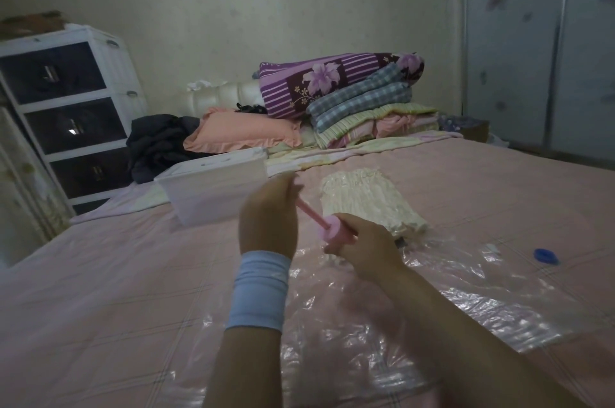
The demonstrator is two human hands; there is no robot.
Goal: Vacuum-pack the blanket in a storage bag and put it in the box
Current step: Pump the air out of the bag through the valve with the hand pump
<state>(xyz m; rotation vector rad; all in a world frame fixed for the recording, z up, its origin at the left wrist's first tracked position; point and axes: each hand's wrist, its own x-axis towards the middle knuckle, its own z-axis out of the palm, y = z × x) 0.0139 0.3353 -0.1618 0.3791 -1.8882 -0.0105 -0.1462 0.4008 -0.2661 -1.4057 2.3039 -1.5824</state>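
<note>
Blanket (372, 204) (cream, folded) lies just beyond the hands (268, 218) (364, 249) gripping a pump (334, 229).

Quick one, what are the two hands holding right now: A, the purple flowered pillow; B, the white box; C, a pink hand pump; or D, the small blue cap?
C: the right hand grips the barrel of the pink hand pump, and the left hand holds the top of its drawn-out rod.
</note>
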